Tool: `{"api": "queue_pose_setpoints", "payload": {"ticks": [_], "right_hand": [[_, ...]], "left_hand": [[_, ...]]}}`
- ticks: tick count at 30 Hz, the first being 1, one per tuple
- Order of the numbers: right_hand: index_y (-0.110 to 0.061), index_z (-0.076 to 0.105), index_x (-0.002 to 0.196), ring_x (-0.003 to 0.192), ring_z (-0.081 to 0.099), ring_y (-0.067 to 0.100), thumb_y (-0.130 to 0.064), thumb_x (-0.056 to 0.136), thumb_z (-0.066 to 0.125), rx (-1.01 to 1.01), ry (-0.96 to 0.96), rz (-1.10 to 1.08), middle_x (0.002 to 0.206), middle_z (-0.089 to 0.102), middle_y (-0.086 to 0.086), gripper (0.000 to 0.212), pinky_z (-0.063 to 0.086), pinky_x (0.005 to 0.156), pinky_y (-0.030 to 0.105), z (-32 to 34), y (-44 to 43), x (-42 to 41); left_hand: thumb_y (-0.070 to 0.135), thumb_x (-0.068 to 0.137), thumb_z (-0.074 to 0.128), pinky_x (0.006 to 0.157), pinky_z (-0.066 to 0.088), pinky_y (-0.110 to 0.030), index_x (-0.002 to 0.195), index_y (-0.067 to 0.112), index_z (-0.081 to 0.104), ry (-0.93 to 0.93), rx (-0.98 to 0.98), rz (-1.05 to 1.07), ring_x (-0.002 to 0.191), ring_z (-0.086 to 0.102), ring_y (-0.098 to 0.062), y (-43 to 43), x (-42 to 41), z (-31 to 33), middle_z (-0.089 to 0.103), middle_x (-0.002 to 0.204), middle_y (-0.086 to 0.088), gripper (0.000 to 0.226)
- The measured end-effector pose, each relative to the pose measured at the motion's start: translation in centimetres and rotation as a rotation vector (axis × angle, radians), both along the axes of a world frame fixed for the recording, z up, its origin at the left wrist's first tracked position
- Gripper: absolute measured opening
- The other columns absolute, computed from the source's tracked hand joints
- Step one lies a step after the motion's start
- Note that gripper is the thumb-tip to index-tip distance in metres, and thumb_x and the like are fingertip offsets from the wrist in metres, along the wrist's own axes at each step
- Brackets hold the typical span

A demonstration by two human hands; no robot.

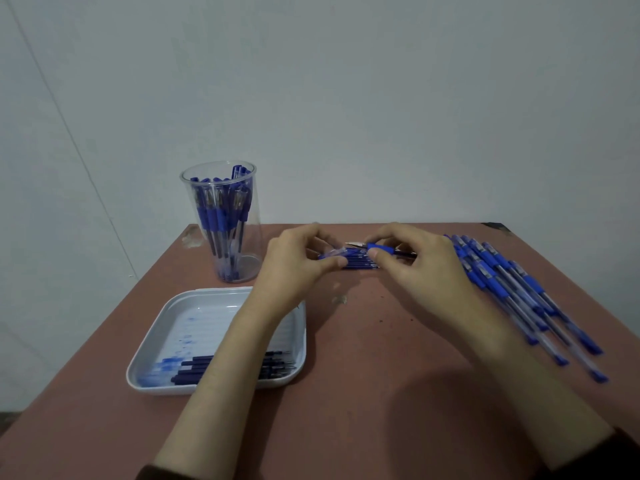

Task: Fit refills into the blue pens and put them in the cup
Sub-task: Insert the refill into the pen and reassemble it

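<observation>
Left grip (301, 261): narrow, thumb and fingertips pinched on the clear pen barrel (332, 253), mid-far over the surface.
Right grip (426, 268): narrow, pinched on the blue front piece (381, 249); a thin dark rod is seen past it to the right, likely the refill.
Joint: the two parts are held close, end to end; whether they are screwed together cannot be told, blurred.
Risk 1: refill could be bent or jammed if the parts are pushed together off-axis.
Risk 2: front piece could be cross-threaded if twisted while tilted.
Risk 3: ink could be smeared on the fingers; blue ink stains (187, 337) are already seen in the tray (149, 336).
Risk 4: the loose pens (356, 264) lying right under the hands could be knocked or rolled.
Risk 5: the row of pens (512, 292) at right is close to the right forearm and could be swept off the edge.
Risk 6: cup (255, 233), far left, tall and already holding many pens, could be tipped by a careless drop-in.
Refills (190, 370): dark, lying in the near part of the tray, near left.
Surface (363, 375): reddish-brown, scuffed, chipped at the far left corner (190, 235).
Room: plain pale wall (346, 98) behind, dim light.
</observation>
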State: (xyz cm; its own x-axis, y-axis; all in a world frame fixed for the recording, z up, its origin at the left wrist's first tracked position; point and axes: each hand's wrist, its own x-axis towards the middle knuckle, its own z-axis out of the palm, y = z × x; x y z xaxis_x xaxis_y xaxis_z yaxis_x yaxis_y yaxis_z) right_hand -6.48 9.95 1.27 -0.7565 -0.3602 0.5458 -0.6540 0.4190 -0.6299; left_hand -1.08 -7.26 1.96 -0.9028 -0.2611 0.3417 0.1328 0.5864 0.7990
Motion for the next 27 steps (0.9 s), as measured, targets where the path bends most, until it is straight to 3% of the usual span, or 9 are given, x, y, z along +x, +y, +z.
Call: {"api": "queue_pose_setpoints", "payload": {"ticks": [10,14,16,20,23,27], "right_hand": [[-0.031,0.069,0.083,0.076,0.061,0.008,-0.021,0.082,0.067,0.034,0.038,-0.042,0.078,0.067,-0.014,0.010,0.052,0.073,0.038,0.22,0.14,0.10],[-0.032,0.071,0.086,0.082,0.061,0.009,-0.019,0.083,0.067,0.086,0.058,0.002,0.084,0.067,-0.012,0.014,0.051,0.076,0.040,0.11,0.08,0.00],[-0.029,0.073,0.092,0.086,0.061,0.007,-0.014,0.084,0.067,0.089,0.039,0.042,0.088,0.067,-0.012,0.018,0.051,0.079,0.034,0.10,-0.11,0.16],[-0.031,0.070,0.089,0.086,0.064,0.003,-0.011,0.086,0.066,0.033,-0.051,0.076,0.088,0.069,-0.014,0.020,0.050,0.078,0.020,0.39,-0.12,0.35],[-0.029,0.071,0.086,0.082,0.065,-0.002,-0.010,0.086,0.067,-0.007,-0.096,0.100,0.083,0.070,-0.017,0.019,0.047,0.072,0.010,0.54,0.00,0.33],[-0.034,0.070,0.079,0.079,0.064,-0.006,-0.008,0.085,0.069,-0.008,-0.111,0.145,0.075,0.068,-0.023,0.027,0.046,0.070,0.007,0.93,0.06,0.46]], "left_hand": [[0.017,0.074,0.079,0.065,0.051,-0.017,0.082,0.026,0.068,0.011,0.019,0.011,0.068,0.061,-0.007,-0.14,-0.06,0.08,0.070,0.080,0.002,0.016],[0.019,0.074,0.079,0.061,0.044,-0.009,0.084,0.026,0.072,0.005,0.013,-0.044,0.062,0.058,0.003,0.12,0.12,0.12,0.068,0.073,0.012,0.015],[0.021,0.072,0.080,0.060,0.044,-0.010,0.083,0.026,0.072,-0.002,0.029,-0.070,0.061,0.057,0.004,0.39,0.17,0.05,0.069,0.072,0.010,0.015],[0.020,0.070,0.082,0.071,0.054,-0.024,0.084,0.023,0.074,-0.002,0.078,-0.074,0.073,0.067,-0.015,0.35,0.24,0.18,0.073,0.077,0.001,0.016],[0.020,0.069,0.082,0.073,0.056,-0.028,0.084,0.021,0.075,0.003,0.077,-0.095,0.072,0.069,-0.016,0.23,0.33,0.35,0.073,0.076,0.001,0.017],[0.019,0.069,0.082,0.074,0.057,-0.029,0.084,0.021,0.075,0.000,0.076,-0.088,0.073,0.069,-0.016,0.35,0.30,0.37,0.073,0.076,0.000,0.017]]}}
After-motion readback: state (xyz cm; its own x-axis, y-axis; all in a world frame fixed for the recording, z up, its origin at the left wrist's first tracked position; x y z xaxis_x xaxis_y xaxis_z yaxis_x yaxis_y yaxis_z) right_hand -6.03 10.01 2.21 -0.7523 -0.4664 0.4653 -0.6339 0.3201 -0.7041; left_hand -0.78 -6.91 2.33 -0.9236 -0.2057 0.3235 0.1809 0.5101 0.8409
